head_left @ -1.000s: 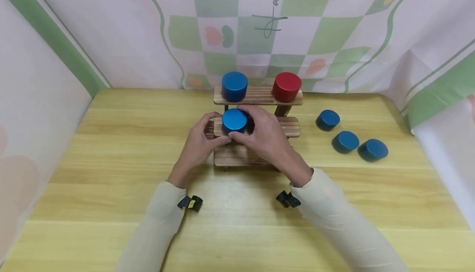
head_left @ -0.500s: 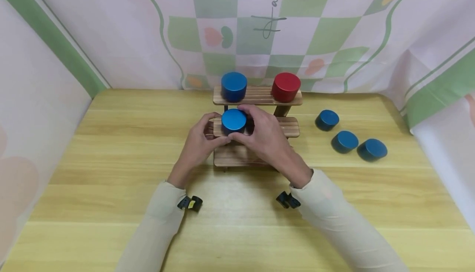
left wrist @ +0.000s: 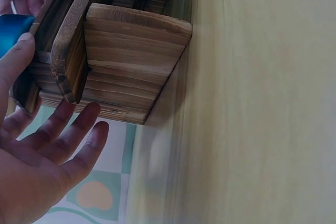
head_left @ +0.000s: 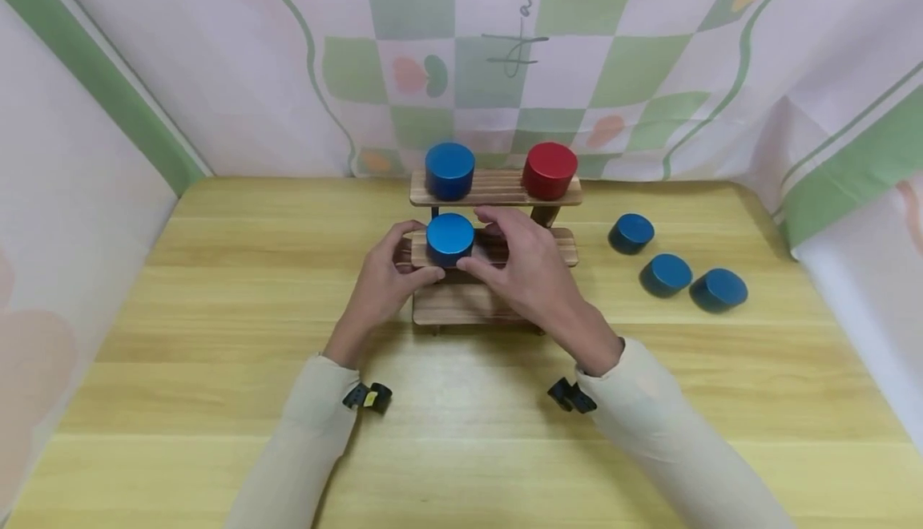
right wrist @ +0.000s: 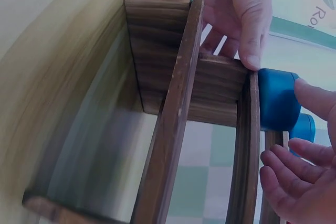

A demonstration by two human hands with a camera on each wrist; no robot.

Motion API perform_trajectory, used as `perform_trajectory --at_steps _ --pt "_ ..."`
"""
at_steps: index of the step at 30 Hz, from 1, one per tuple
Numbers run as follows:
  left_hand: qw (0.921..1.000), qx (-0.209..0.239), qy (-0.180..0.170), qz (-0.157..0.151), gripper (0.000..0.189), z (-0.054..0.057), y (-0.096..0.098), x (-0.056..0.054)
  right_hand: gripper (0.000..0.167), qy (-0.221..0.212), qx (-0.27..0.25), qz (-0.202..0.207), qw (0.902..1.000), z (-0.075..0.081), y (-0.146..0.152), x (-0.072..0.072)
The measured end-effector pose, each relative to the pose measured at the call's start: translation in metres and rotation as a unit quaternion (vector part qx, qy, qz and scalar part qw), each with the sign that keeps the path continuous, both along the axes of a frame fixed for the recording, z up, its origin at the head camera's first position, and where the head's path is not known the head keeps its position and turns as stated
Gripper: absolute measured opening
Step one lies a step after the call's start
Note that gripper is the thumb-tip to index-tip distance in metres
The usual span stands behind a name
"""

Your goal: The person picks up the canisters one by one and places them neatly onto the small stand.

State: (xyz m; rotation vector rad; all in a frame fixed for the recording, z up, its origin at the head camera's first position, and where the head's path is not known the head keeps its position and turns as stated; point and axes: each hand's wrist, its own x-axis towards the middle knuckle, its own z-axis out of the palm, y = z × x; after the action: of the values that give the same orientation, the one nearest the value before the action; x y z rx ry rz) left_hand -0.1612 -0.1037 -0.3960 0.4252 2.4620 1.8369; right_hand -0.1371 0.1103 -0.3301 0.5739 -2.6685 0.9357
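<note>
A blue cylinder [head_left: 450, 238] stands upright at the left end of the middle shelf of a three-tier wooden stand [head_left: 461, 303]. My left hand [head_left: 378, 276] holds that shelf's left end, thumb at the front edge and fingers behind; the left wrist view shows several fingers [left wrist: 84, 150] spread loosely beside the side panel. Around the cylinder's right side is my right hand [head_left: 530, 272], fingers parted from it. In the right wrist view its thumb lies against or very near the blue cylinder [right wrist: 278, 98]; I cannot tell whether they touch.
Another blue cylinder [head_left: 449, 171] and a red cylinder [head_left: 550, 171] stand on the top shelf, left and right. Three more blue cylinders [head_left: 631, 233] sit on the wooden table [head_left: 216, 353] to the right of the stand. A patterned curtain [head_left: 490, 72] hangs behind.
My right hand has loosened from the blue cylinder and drawn slightly to the right, its fingers spreading. The cylinder stays on the middle shelf, and the left hand keeps its place.
</note>
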Motion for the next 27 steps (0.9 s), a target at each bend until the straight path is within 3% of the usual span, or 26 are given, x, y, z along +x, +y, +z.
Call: perform_trajectory --at_steps 9,16,22,27 --pt "0.9999 -0.009 -0.004 0.006 0.065 -0.002 -0.001 0.000 0.064 0.035 0.019 -0.020 0.9990 -0.001 0.022 0.016" --pt "0.9998 -0.012 -0.012 0.008 0.064 0.000 0.000 0.001 0.057 0.110 0.006 -0.028 0.9935 -0.002 0.046 0.025" --pt "0.9998 -0.011 -0.011 0.008 0.064 0.001 0.001 0.002 0.053 0.151 0.008 -0.045 0.9874 0.001 0.074 0.033" --pt "0.9999 -0.009 -0.006 0.006 0.064 0.001 0.001 0.002 0.055 0.158 -0.003 -0.078 0.9844 0.006 0.105 0.041"
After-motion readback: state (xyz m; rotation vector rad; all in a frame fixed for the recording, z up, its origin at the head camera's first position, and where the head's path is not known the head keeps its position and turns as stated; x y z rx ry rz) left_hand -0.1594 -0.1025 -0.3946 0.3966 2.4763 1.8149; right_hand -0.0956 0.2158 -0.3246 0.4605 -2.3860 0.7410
